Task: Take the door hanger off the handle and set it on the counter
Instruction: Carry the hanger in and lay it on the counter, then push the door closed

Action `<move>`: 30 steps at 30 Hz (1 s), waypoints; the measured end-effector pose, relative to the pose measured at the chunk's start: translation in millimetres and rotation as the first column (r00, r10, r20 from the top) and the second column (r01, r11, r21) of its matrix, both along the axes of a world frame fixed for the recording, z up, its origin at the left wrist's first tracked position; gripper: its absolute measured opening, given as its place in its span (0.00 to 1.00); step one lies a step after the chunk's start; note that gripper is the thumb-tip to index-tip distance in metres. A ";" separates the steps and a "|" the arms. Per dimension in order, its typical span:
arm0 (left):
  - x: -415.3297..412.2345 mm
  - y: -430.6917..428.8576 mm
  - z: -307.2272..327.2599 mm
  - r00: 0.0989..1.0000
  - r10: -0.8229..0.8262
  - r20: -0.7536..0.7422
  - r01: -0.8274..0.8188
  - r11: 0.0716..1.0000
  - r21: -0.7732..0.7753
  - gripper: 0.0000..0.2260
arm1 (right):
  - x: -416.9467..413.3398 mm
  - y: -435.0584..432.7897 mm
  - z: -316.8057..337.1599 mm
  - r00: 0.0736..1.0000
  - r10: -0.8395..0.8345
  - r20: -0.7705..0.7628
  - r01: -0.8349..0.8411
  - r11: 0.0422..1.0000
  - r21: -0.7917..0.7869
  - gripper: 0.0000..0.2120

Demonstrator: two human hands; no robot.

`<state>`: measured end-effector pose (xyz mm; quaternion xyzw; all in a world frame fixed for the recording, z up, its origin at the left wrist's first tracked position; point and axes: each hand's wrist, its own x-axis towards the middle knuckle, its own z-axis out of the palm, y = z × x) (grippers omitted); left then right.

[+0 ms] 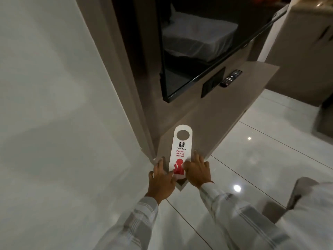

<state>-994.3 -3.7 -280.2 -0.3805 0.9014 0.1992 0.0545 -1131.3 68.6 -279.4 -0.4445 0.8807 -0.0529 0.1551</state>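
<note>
— Where's the hanger?

— Flat on the counter, at its near corner, between both hands, hole end pointing away from them (red "Please do not disturb" print faces up).

— And the hands?

— Left hand lies on the counter's corner, fingers loosely spread, touching the hanger's near left edge. Right hand rests fingers-down, slightly apart, on its right edge. Neither pinches it.

— Anything else?

— A remote, well beyond the hands, below a dark screen.
</note>
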 end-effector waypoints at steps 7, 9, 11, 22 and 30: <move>37.3 -4.6 -7.0 0.997 -0.056 0.050 0.062 0.989 -0.134 0.27 | 19.3 1.8 -7.1 0.999 0.038 0.012 -0.038 0.999 -0.021 0.24; 58.6 -5.8 -2.1 0.998 -0.049 0.029 0.053 0.984 -0.170 0.25 | 30.0 0.0 -3.8 0.998 0.055 -0.005 -0.055 0.998 -0.036 0.23; 97.4 -9.7 7.9 1.000 0.005 0.014 -0.002 0.979 -0.204 0.25 | 54.3 -8.7 4.5 0.991 0.122 -0.046 -0.123 0.992 -0.029 0.24; 403.2 19.9 97.5 0.843 0.516 -0.151 -0.524 0.728 -0.442 0.24 | 343.7 -89.0 87.1 0.730 0.682 -0.041 -0.663 0.692 -0.285 0.25; 661.0 136.1 179.7 0.497 0.807 -0.319 -0.727 0.187 -0.660 0.24 | 632.9 -63.6 204.3 0.300 0.925 -0.234 -0.817 0.123 -0.563 0.24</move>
